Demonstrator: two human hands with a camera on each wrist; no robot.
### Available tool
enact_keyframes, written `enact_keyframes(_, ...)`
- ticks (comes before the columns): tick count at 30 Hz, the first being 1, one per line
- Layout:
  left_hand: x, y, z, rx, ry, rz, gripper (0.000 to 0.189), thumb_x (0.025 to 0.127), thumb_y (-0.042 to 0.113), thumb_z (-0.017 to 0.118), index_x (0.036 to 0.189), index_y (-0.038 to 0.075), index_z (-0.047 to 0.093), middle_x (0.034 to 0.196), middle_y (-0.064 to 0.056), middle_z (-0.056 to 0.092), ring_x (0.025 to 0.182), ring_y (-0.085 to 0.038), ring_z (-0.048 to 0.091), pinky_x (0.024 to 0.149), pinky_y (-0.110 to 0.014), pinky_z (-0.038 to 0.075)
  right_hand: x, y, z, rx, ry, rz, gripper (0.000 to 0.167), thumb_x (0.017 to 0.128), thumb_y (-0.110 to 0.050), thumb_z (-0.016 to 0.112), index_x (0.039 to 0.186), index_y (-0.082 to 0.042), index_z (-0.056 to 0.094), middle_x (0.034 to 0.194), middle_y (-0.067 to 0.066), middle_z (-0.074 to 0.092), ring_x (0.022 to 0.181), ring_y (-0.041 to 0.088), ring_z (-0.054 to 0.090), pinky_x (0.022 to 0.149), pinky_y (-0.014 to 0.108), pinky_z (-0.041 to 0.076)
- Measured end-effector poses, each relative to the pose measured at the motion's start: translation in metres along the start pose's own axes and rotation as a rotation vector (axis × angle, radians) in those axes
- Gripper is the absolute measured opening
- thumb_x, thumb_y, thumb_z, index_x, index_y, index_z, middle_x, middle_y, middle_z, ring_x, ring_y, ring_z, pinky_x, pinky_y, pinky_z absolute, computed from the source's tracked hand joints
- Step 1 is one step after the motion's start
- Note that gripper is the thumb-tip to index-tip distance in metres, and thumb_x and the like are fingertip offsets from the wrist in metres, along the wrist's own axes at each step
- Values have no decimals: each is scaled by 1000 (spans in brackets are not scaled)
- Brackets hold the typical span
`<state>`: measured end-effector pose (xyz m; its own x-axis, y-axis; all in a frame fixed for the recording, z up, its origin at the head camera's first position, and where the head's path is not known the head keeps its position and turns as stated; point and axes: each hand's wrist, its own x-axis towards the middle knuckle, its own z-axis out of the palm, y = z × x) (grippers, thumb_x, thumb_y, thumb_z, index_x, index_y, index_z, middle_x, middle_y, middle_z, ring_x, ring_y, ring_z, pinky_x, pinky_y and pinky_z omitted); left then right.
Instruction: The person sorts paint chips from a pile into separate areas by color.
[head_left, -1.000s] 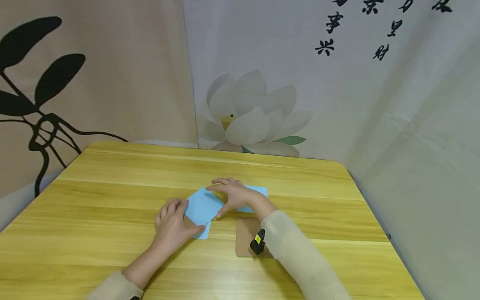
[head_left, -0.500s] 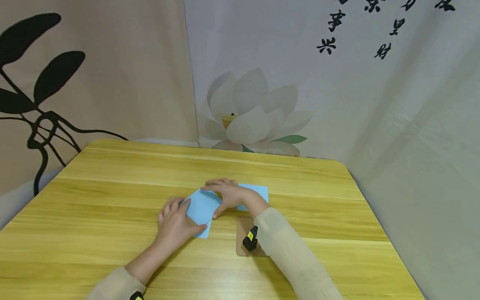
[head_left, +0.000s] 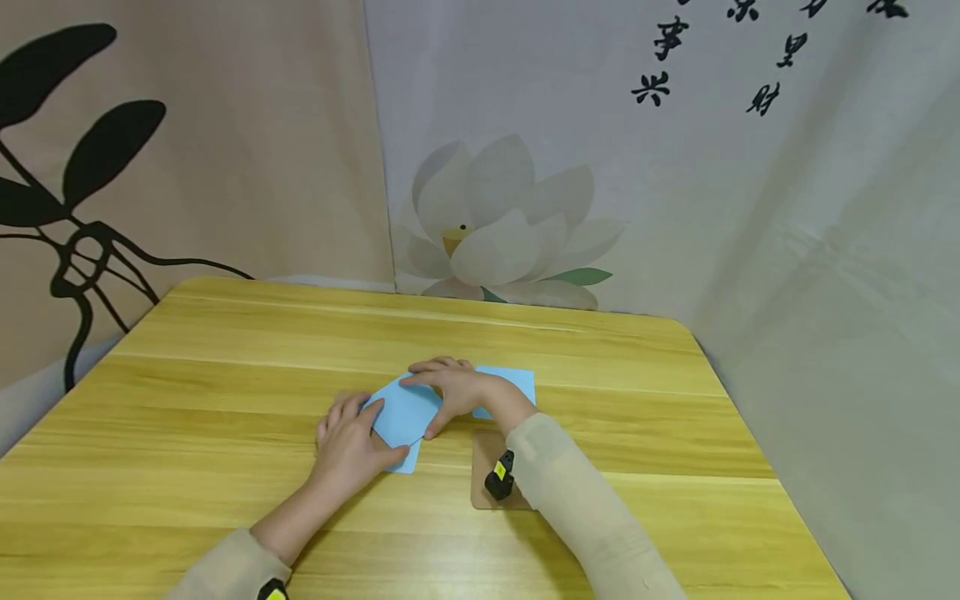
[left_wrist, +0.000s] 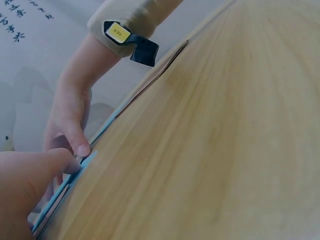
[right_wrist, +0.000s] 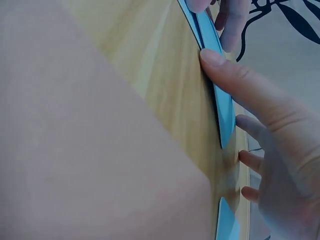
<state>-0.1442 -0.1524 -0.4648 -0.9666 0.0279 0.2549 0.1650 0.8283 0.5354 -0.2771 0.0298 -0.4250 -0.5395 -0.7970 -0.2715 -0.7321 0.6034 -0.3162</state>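
On the table lies a blue square card (head_left: 408,411), turned cornerwise over a second blue card (head_left: 406,461) whose lower corner shows. My left hand (head_left: 351,446) holds the left side, its index finger on the upper card and its thumb on the lower one. From the right, my right hand (head_left: 456,392) holds the upper card between thumb and index finger. In the right wrist view, the right thumb (right_wrist: 215,59) touches the edge of the blue card (right_wrist: 226,112). The left wrist view shows both thumbs close together at the cards' edges.
Another blue card (head_left: 517,382) lies behind my right wrist. A brown square card (head_left: 482,475) with rounded corners is partly hidden under the right forearm. The wooden table (head_left: 225,467) meets a curtain (head_left: 525,108) printed with a lotus and characters.
My right hand has shifted slightly left, and the upper blue card has moved a little with it. The left hand has barely moved. Over the last half second almost everything is still.
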Motion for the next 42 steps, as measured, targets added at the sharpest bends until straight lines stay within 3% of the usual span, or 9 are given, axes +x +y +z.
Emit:
enact_keyframes(10, 3, -3, 0, -7, 4, 15, 79, 68, 38, 82, 127, -7, 56, 136, -27, 42, 128, -45, 26, 97, -63, 18, -3, 0, 1, -6, 41, -6, 91, 70, -61, 75, 148, -35, 36, 155, -8, 23, 141, 17, 16, 110, 50, 14)
enact_keyframes(27, 7, -12, -9, -59, -19, 111, 80, 67, 36, 85, 129, -7, 56, 136, -26, 41, 127, -45, 29, 98, -63, 17, -18, -4, 4, 0, 143, -7, 90, 71, -61, 75, 148, -32, 38, 154, -3, 27, 140, 20, 20, 110, 51, 15)
enact_keyframes(42, 7, -10, -10, -102, -29, 172, 83, 65, 36, 86, 130, -7, 55, 134, -25, 41, 126, -45, 29, 99, -64, 17, -32, -6, 8, 27, 202, -18, 90, 71, -63, 74, 147, -30, 39, 152, -1, 29, 140, 22, 21, 110, 49, 18)
